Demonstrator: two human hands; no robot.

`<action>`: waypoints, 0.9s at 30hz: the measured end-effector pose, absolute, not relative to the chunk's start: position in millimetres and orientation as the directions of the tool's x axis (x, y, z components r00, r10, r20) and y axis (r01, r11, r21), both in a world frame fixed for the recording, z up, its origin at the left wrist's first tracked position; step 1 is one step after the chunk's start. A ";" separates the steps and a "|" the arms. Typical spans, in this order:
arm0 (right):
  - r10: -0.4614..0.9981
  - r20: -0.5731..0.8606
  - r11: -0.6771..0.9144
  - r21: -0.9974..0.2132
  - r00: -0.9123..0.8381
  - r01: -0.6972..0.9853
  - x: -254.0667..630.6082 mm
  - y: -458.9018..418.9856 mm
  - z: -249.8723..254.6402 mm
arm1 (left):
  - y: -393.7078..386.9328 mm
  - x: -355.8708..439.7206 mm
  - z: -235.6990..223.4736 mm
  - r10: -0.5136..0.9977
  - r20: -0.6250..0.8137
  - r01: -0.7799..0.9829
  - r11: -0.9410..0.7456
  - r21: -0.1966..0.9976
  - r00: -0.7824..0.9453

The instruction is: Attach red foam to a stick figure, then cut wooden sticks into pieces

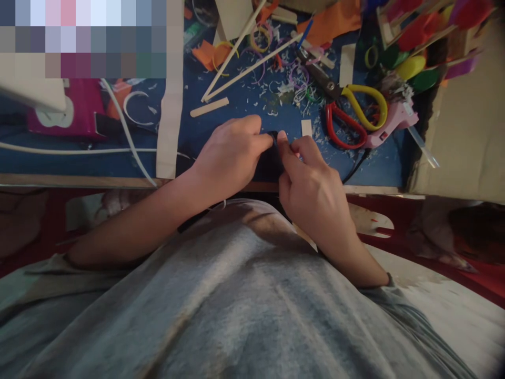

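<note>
My left hand (232, 152) and my right hand (313, 173) meet over the table's front edge, fingers of both curled in a pinch. Between the fingertips is a thin black piece (273, 135), mostly covered, its kind too hidden to name. Dark material (268, 166) shows below it, between the hands; whether it is the same piece I cannot tell. Just beyond my right hand lies a small cream-coloured rectangle (306, 128). A flat wooden stick (209, 107) rests beyond my left hand.
Scissors (333, 92) with red and yellow handles lie beside a pink glue gun (390, 123). Thin sticks (236, 52), orange scraps (331, 23) and shreds cover the back. At left are a long pale strip (169, 105), a white cable (130, 129) and a magenta box (87, 108); cardboard (461, 137) stands right.
</note>
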State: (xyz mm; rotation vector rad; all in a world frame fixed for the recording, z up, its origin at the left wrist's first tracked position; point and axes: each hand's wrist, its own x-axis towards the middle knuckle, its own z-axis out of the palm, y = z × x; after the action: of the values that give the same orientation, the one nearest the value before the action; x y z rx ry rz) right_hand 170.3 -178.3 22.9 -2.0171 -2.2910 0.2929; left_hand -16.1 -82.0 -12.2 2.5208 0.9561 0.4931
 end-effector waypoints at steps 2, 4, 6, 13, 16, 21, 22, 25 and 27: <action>0.989 -0.065 0.118 -0.195 -0.133 0.974 170.1 -175.0 21.2 | -81.8 -16.3 -12.9 0.682 0.189 0.538 -0.692 0.481 0.707; 0.990 -0.052 0.120 -0.201 -0.133 0.972 170.8 -173.6 19.3 | -82.0 -16.1 -13.7 0.683 0.188 0.536 -0.689 0.488 0.706; 0.991 -0.045 0.117 -0.209 -0.129 0.971 171.8 -175.0 18.2 | -82.9 -15.5 -15.0 0.695 0.183 0.546 -0.676 0.494 0.695; 0.992 -0.048 0.104 -0.257 -0.120 0.961 173.3 -196.7 25.0 | -87.0 -13.8 -20.7 0.716 0.209 0.588 -0.677 0.442 0.666; 0.993 -0.047 0.096 -0.262 -0.113 0.960 173.2 -202.8 25.5 | -86.3 -15.0 -20.1 0.708 0.210 0.579 -0.683 0.445 0.674; 0.993 0.007 0.110 -0.307 -0.114 0.945 181.0 -204.2 22.4 | -85.5 -15.6 -15.8 0.706 0.188 0.581 -0.681 0.446 0.683; 0.994 0.035 0.114 -0.330 -0.108 0.937 183.7 -204.4 22.5 | -85.7 -15.5 -15.2 0.706 0.180 0.585 -0.680 0.443 0.685; 0.988 0.123 0.133 -0.393 -0.091 0.910 190.7 -205.3 24.4 | -87.1 -15.4 -15.1 0.700 0.181 0.584 -0.689 0.429 0.691; 0.985 0.147 0.147 -0.414 -0.093 0.898 193.5 -205.6 26.3 | -88.0 -15.9 -15.5 0.696 0.208 0.578 -0.697 0.424 0.687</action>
State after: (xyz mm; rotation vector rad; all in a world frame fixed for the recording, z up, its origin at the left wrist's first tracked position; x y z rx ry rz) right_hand 193.5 -205.6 26.3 -1.8030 -2.0474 0.3070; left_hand -15.9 -88.0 -15.5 2.5746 1.0044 0.5111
